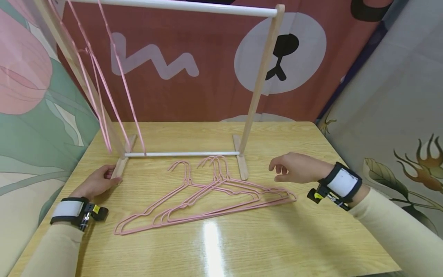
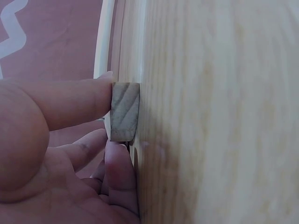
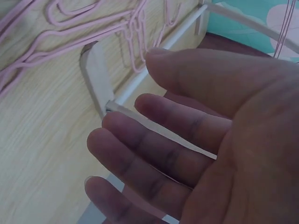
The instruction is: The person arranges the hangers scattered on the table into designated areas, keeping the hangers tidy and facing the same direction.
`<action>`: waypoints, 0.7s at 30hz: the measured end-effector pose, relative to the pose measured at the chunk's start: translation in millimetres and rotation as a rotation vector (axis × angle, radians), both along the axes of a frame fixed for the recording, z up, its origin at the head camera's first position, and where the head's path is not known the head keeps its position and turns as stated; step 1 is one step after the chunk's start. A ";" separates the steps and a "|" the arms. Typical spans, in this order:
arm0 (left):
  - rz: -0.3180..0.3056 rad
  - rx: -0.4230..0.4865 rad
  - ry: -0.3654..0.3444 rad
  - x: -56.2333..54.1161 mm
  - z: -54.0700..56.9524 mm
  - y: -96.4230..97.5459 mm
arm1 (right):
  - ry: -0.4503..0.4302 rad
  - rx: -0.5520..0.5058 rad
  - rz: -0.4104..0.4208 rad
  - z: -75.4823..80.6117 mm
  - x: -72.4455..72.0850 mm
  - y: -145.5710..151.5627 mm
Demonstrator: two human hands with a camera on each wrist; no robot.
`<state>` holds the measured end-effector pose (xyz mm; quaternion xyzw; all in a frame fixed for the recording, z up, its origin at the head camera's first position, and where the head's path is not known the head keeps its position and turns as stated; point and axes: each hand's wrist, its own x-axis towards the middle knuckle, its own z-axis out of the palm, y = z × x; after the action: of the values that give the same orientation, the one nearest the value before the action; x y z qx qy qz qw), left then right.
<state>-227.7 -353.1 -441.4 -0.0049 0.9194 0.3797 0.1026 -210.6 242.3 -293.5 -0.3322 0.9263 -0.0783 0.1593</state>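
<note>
In the head view, my left hand point(image 1: 96, 181) grips the front end of the left wooden foot point(image 1: 120, 168) of a clothes rack. The left wrist view shows thumb and fingers on either side of that foot's squared end point(image 2: 124, 112). My right hand point(image 1: 295, 167) hovers over the table, right of the rack's right foot point(image 1: 243, 168), its fingers loosely bent and holding nothing. Several pink hangers point(image 1: 207, 215) lie overlapped on the table between the hands, hooks toward the rack. More pink hangers point(image 1: 125, 89) hang at the rack's left side; their hooks are out of view.
A white lower bar point(image 1: 183, 154) joins the rack's feet, and a white top rod point(image 1: 180, 5) spans above. The wooden table point(image 1: 263, 238) extends to the front. Printed cloths, one a red backdrop point(image 1: 166, 96), enclose the back and sides.
</note>
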 end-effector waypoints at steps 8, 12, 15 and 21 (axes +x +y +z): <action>0.015 -0.004 -0.020 0.4 1.1 1.1 | -0.058 -0.012 -0.029 -18.3 -6.0 5.3; 0.013 -0.015 -0.018 0.6 2.1 1.8 | -0.102 -0.018 -0.041 -32.4 -11.0 6.3; 0.007 -0.027 -0.011 -0.4 2.8 1.8 | -0.111 -0.023 -0.033 -40.8 -13.1 5.8; 0.005 -0.024 -0.001 -0.8 1.7 1.3 | -0.121 -0.050 -0.021 -53.7 -18.5 8.6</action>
<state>-228.5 -351.8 -439.7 -0.0086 0.9237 0.3690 0.1023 -229.2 250.9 -347.2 -0.3212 0.9162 -0.1230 0.2058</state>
